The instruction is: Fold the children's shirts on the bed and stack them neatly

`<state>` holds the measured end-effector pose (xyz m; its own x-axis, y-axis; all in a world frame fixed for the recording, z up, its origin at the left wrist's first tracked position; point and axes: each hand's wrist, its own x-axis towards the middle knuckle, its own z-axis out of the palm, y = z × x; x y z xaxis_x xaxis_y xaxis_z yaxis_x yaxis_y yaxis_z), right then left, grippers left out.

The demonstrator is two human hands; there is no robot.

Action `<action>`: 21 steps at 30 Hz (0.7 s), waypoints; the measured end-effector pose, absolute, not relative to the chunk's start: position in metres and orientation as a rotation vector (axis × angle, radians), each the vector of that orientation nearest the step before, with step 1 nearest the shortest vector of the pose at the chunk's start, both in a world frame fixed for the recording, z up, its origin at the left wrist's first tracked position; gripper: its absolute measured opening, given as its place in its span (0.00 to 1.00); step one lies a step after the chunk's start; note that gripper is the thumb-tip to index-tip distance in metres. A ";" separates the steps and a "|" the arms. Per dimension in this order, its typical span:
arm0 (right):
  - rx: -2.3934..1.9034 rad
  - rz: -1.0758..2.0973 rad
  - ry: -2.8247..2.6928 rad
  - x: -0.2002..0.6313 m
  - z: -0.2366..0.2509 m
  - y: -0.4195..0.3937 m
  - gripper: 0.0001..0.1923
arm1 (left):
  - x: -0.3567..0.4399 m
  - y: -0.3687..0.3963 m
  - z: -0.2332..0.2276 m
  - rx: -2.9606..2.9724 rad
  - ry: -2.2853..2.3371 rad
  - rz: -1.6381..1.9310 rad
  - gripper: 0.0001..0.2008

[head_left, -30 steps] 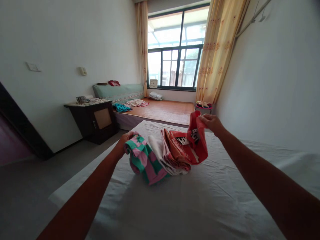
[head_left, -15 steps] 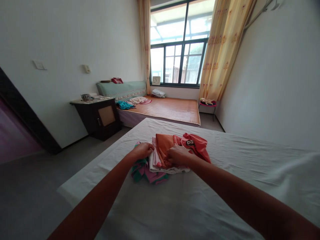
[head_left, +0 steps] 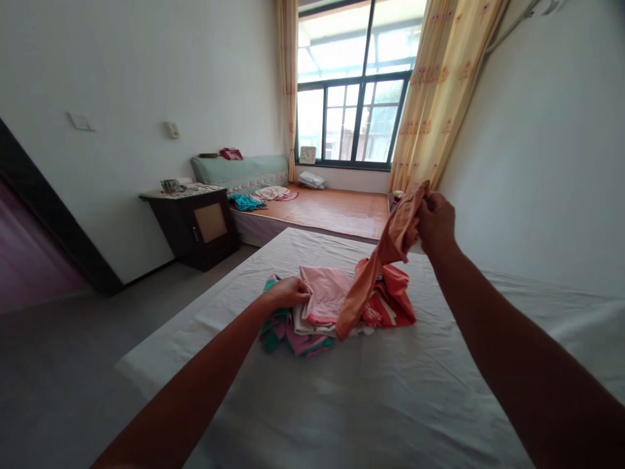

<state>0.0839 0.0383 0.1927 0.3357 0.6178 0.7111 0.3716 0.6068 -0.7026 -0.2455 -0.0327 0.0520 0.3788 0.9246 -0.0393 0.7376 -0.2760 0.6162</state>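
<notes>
My right hand [head_left: 437,221] is raised above the white-sheeted bed [head_left: 293,404], pinching an orange garment [head_left: 388,251] by its upper end. The garment hangs down slantwise, its lower end over the clothes pile. My left hand [head_left: 290,292] is closed at the left edge of a folded pink garment [head_left: 326,293], its fingertips pinching that cloth. White cloth [head_left: 305,327] shows under the pink one. A green and purple garment [head_left: 293,344] sticks out at the lower left. To the right lies a red garment [head_left: 398,296], partly behind the orange one.
Beyond the sheet stands a second bed with an orange-brown mat [head_left: 336,208]. Teal clothing [head_left: 247,202] lies on it near the green headboard [head_left: 241,170]. A dark bedside cabinet [head_left: 195,228] is at the left. Behind are a window [head_left: 342,124] and yellow curtains [head_left: 430,85].
My right hand has lifted the orange garment off the pile, up and to the right. The folded pink garment beneath is now uncovered. My left hand has stayed at the pile's left edge.
</notes>
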 end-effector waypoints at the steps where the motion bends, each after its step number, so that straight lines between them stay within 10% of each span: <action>1: -0.994 0.178 -1.220 0.089 0.189 0.037 0.14 | -0.243 -0.032 0.054 2.061 1.373 0.488 0.16; 12: -0.945 0.509 -2.009 0.039 0.142 -0.007 0.20 | -0.193 -0.039 0.181 1.389 0.673 1.329 0.14; 21: -1.051 0.745 -2.177 0.023 0.133 -0.003 0.15 | -0.238 -0.043 0.211 1.648 1.018 1.591 0.12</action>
